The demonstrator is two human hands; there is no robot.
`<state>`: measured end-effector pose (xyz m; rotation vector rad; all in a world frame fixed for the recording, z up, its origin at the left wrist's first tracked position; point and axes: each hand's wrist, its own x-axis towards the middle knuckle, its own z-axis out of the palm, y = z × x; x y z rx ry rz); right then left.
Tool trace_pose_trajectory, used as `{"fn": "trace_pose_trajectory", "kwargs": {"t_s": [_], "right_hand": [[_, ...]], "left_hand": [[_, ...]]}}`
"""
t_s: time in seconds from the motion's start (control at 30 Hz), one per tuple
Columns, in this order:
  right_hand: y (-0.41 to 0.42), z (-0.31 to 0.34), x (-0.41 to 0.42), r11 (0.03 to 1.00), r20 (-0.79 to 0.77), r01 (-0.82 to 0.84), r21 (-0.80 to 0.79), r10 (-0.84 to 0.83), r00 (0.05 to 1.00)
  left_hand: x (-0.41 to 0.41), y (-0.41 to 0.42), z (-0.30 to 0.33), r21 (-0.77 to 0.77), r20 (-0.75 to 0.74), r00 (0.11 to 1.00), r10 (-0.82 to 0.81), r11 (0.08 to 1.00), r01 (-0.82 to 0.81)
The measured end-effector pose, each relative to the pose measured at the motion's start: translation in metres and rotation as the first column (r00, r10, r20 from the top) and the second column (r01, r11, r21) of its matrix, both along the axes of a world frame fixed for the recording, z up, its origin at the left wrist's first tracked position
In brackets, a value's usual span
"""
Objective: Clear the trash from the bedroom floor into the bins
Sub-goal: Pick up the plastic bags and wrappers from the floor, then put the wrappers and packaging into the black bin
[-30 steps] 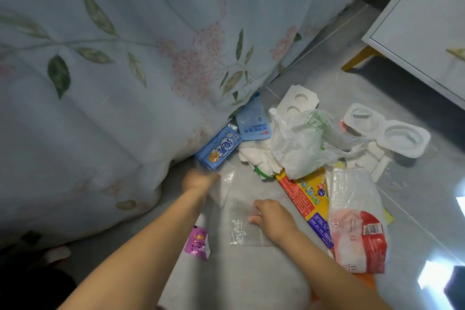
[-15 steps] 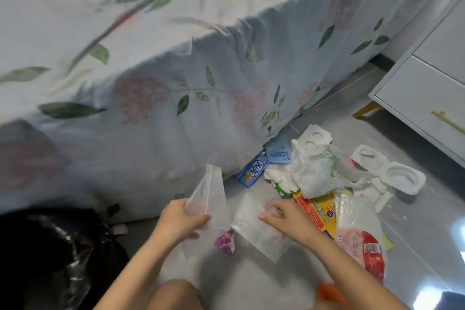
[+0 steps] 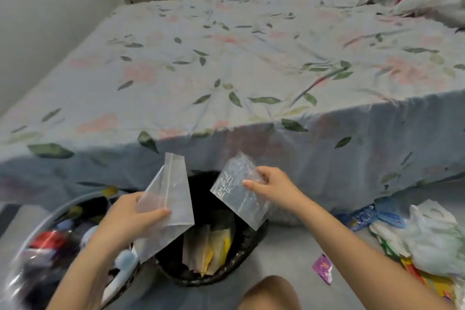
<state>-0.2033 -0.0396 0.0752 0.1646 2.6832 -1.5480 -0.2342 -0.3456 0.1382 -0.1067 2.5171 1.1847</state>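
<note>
Since prev. frame both bags are lifted off floor: left hand [image 3: 125,219] pinches clear zip bag [image 3: 167,206], right hand [image 3: 271,184] pinches printed bag [image 3: 239,191], both above black bin [image 3: 241,257] w/ trash inside; floor pile [image 3: 427,236], pink wrapper [image 3: 322,268] remain, so approx. part-done.

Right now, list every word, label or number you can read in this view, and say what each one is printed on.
Clear bag with white writing, in the right hand: cursive white script, not readable for sure; the small line beneath is too small.
Blue packets on the floor: print too blurred.
Purple wrapper: print too small.
Plain clear bag, in the left hand: no text visible.
</note>
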Motion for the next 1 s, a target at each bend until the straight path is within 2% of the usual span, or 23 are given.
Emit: {"fn": "trace_pose_trajectory", "kwargs": {"t_s": [0.13,0.2,0.27,0.33,0.43,0.53,0.67,0.77,0.87,0.93,1.0], "right_hand": [[-0.078,-0.027,-0.044,0.976,0.180,-0.212,0.043,0.201,0.963],[-0.104,-0.054,-0.059,0.942,0.351,-0.308,0.136,0.245,0.904],[-0.121,-0.073,-0.067,0.857,0.550,-0.446,0.258,0.249,0.797],[-0.126,-0.077,-0.069,0.778,0.635,-0.537,0.325,0.242,0.734],[-0.111,-0.061,-0.067,0.791,0.533,-0.502,0.351,0.272,0.801],[-0.072,-0.035,-0.049,0.828,0.302,-0.332,0.451,0.208,0.930],[-0.017,-0.018,-0.008,0.842,0.090,-0.149,0.518,0.120,0.989],[0.018,-0.019,0.026,0.855,0.062,-0.076,0.514,0.051,0.997],[0.048,-0.029,0.060,0.849,0.110,-0.042,0.526,-0.019,0.994],[0.069,-0.038,0.082,0.848,0.164,-0.035,0.529,-0.062,0.984],[0.089,-0.046,0.103,0.846,0.237,-0.051,0.531,-0.091,0.967]], "left_hand": [[0.002,-0.066,0.013,-0.025,0.023,0.999,0.035,0.999,-0.034],[0.002,-0.078,0.012,-0.037,0.036,0.999,0.010,0.999,-0.009],[-0.002,-0.078,0.008,-0.051,0.049,0.999,-0.003,0.999,0.006],[-0.009,-0.070,0.000,-0.068,0.072,0.997,-0.020,0.997,0.024],[-0.026,-0.041,-0.027,-0.116,0.115,0.988,-0.107,0.986,0.120],[-0.045,0.003,-0.065,-0.217,0.178,0.957,-0.230,0.939,0.266],[-0.061,0.059,-0.117,-0.305,0.301,0.910,-0.285,0.875,0.375],[-0.067,0.090,-0.144,-0.377,0.409,0.839,-0.360,0.770,0.514],[-0.068,0.107,-0.172,-0.458,0.519,0.765,-0.380,0.633,0.625],[-0.065,0.111,-0.189,-0.549,0.550,0.751,-0.365,0.519,0.655],[-0.061,0.118,-0.195,-0.641,0.530,0.775,-0.346,0.435,0.632]]}}
